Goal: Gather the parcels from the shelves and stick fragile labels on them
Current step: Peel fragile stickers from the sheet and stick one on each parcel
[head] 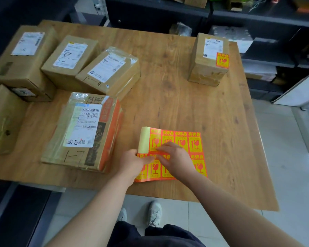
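A wooden table [168, 86] stands on a pale tiled floor [284, 157], with dark shelves [257, 20] along the far and right sides of the room. Five brown parcels crowd the left of the table. The nearest to the hands is a flat taped parcel [82, 129] with an orange side. One more parcel [210, 57] stands alone at the far right, and it already bears a fragile label [222, 60].

A sheet of labels [194, 148] lies flat near the front edge, just right of the flat parcel. Its far left corner is curled back to show pale backing. The left hand [136, 163] pinches the sheet's left edge just below that curl. The right hand [173, 157] lies on the sheet with bent fingers, their tips on a label close to the left thumb. Blur hides whether they pinch the label's edge or only press it.
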A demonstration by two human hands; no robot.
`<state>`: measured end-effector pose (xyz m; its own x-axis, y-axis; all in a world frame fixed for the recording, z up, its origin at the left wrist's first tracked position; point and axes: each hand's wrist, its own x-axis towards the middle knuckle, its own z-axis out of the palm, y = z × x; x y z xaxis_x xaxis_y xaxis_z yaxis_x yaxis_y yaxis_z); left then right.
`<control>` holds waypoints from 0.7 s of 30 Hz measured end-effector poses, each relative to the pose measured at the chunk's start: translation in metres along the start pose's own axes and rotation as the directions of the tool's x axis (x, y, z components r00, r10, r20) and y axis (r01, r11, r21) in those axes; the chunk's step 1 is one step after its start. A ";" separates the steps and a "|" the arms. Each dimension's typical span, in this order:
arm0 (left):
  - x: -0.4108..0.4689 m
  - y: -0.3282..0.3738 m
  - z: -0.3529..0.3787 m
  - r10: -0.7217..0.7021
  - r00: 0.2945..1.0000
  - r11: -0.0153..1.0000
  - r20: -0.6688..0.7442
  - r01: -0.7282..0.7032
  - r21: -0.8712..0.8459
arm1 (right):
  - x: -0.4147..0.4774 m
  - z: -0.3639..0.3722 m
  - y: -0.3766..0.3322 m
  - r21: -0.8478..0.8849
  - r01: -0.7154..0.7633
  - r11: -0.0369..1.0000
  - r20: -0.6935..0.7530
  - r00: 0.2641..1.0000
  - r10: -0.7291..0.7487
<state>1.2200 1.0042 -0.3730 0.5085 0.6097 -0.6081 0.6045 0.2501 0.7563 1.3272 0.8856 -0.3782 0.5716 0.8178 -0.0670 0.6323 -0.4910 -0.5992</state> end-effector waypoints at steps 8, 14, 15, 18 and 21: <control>-0.016 -0.006 0.006 0.027 0.999 0.981 0.026 -0.021 -0.194 | -0.007 -0.002 0.001 0.113 0.058 0.992 -0.113 0.993 -0.045; -0.022 -0.006 0.013 0.110 0.994 0.982 0.013 -0.107 -0.153 | -0.010 -0.007 0.000 0.127 0.068 0.990 -0.100 0.993 -0.055; -0.022 -0.005 0.014 0.117 0.993 0.981 0.018 -0.112 -0.161 | -0.010 -0.008 0.000 0.129 0.068 0.989 -0.094 0.994 -0.056; -0.023 -0.004 0.015 0.133 0.991 0.979 0.036 -0.125 -0.161 | -0.011 -0.011 0.000 0.145 0.056 0.988 -0.057 0.997 -0.048; -0.024 -0.004 0.016 0.154 0.987 0.979 0.054 -0.145 -0.146 | -0.013 -0.015 0.002 0.162 0.041 0.986 -0.042 0.999 -0.035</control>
<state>1.2154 0.9763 -0.3655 0.6278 0.5996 -0.4963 0.4282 0.2665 0.8635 1.3291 0.8699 -0.3670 0.5709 0.8209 -0.0125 0.5620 -0.4018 -0.7230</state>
